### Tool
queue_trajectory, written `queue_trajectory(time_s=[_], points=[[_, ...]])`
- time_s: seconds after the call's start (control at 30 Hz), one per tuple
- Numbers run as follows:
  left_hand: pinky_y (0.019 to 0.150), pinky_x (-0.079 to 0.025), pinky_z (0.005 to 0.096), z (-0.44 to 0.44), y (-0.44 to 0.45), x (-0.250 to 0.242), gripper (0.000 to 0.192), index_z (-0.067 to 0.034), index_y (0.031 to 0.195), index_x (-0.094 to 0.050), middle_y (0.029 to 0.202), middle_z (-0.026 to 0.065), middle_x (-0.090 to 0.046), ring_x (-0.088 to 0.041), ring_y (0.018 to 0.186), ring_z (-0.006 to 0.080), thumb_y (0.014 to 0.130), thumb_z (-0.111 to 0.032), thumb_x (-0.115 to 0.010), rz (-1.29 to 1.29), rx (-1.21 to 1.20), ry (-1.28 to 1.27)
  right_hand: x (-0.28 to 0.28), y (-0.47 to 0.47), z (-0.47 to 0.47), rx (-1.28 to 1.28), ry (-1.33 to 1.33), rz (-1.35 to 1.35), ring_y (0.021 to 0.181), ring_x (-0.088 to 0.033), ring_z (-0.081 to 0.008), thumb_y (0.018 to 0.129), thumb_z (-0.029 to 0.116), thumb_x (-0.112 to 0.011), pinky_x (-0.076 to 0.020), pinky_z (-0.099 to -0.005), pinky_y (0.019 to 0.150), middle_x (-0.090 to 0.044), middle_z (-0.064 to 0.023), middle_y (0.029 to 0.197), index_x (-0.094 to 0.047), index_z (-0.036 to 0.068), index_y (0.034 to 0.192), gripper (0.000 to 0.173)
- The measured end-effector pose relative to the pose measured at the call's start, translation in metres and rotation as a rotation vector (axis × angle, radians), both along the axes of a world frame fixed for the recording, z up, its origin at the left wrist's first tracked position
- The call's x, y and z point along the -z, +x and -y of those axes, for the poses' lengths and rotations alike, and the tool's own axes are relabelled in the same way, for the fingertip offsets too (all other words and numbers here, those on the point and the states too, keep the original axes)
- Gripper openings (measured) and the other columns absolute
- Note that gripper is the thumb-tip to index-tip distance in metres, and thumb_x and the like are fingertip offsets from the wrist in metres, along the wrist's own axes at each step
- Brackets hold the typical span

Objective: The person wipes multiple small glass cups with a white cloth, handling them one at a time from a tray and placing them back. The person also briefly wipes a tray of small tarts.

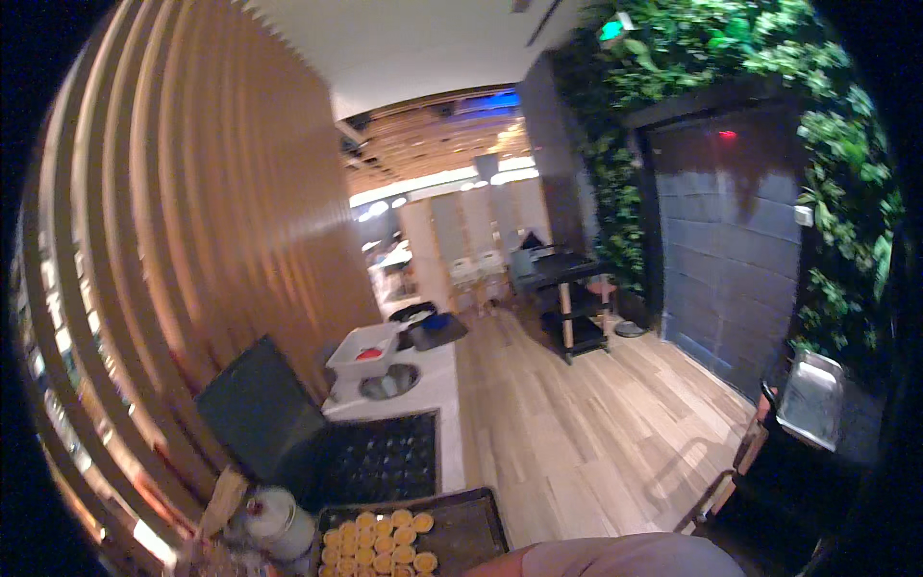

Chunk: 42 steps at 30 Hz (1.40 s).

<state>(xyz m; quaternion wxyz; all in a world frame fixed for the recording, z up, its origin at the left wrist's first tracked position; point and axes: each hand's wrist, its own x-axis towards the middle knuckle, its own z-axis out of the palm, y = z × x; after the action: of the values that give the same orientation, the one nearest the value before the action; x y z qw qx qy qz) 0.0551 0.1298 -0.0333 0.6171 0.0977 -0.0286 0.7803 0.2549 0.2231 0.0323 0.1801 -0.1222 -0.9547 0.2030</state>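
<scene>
Neither of my hands is in view. A sleeve point(627, 555) in a pale fabric and a bit of bare arm show at the bottom edge. Before me, a dark baking tray point(465, 526) holds several rows of small round yellow pieces point(382, 541), perhaps tarts; its right side shows bare metal. Just left of the tray stands a whitish lidded pot or jar point(277, 523). Behind the tray, a black appliance with a dimpled plate point(386, 454) has its dark lid point(259, 404) raised.
A white plastic bin point(364, 350) with something red inside stands farther along the counter point(451, 433). Wooden slats point(238, 216) border the left. On the right, a dark cart point(786, 483) bears a metal pan point(811, 400). Another cart point(570, 296) stands ahead on the wood floor point(548, 433).
</scene>
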Motion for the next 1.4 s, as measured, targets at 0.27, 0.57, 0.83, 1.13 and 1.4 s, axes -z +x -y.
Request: queue_trajectory(time_s=[0.27, 0.57, 0.83, 1.13, 1.4], points=[[0.079, -0.057, 0.0451, 0.003, 0.019, -0.006, 0.048, -0.009, 0.128, -0.055, 0.098, 0.0090, -0.065, -0.064, 0.087, 0.0241, 0.094, -0.042, -0.063, -0.098, -0.369, 0.005, 0.013, -0.008, 0.062, 0.010, -0.104, 0.358, 0.100, -0.069, -0.0405, 0.083, 0.009, -0.053, -0.0586, -0.0496, 0.078, -0.052, -0.0209, 0.147, -0.026, 0.014, 0.160, 0.082], [0.082, -0.055, 0.0443, 0.004, 0.011, -0.021, 0.043, -0.011, 0.119, -0.061, 0.101, 0.0081, -0.067, -0.065, 0.088, 0.0232, 0.099, -0.049, -0.053, -0.084, -0.339, -0.112, -0.001, -0.015, 0.042, -0.186, -0.073, 0.027, 0.094, -0.065, -0.0410, 0.078, 0.017, -0.068, -0.0548, -0.0487, 0.084, -0.057, -0.0206, 0.140, -0.039, 0.003, 0.150, 0.079], [0.080, -0.055, 0.0434, 0.001, 0.022, -0.027, 0.038, -0.013, 0.115, -0.060, 0.093, 0.0067, -0.066, -0.064, 0.085, 0.0230, 0.097, -0.047, -0.056, -0.088, -0.389, -0.200, -0.007, -0.024, 0.038, -0.114, 0.138, 0.028, 0.109, -0.060, -0.0399, 0.080, 0.030, -0.073, -0.0526, -0.0478, 0.089, -0.056, -0.0140, 0.141, -0.045, 0.006, 0.147, 0.077], [0.080, -0.054, 0.0492, 0.022, 0.026, -0.069, 0.050, -0.012, 0.126, -0.048, 0.096, 0.0103, -0.064, -0.065, 0.086, 0.0305, 0.092, -0.041, -0.070, -0.513, -0.464, 0.308, 0.026, -0.031, 0.039, -0.525, -0.664, -0.078, 0.121, -0.062, -0.0329, 0.093, 0.025, -0.067, -0.0504, -0.0439, 0.098, -0.055, -0.0197, 0.142, -0.035, 0.004, 0.154, 0.072], [0.111, -0.035, 0.0623, 0.023, 0.013, -0.118, 0.038, -0.012, 0.118, -0.064, 0.120, 0.0119, -0.066, -0.065, 0.108, 0.0338, 0.095, -0.042, -0.064, -0.587, 0.083, 0.905, -0.014, -0.004, 0.064, -0.764, -0.239, -0.203, 0.114, -0.065, -0.0312, 0.095, 0.026, -0.060, -0.0552, -0.0389, 0.085, -0.055, -0.0148, 0.144, -0.036, 0.008, 0.156, 0.068]])
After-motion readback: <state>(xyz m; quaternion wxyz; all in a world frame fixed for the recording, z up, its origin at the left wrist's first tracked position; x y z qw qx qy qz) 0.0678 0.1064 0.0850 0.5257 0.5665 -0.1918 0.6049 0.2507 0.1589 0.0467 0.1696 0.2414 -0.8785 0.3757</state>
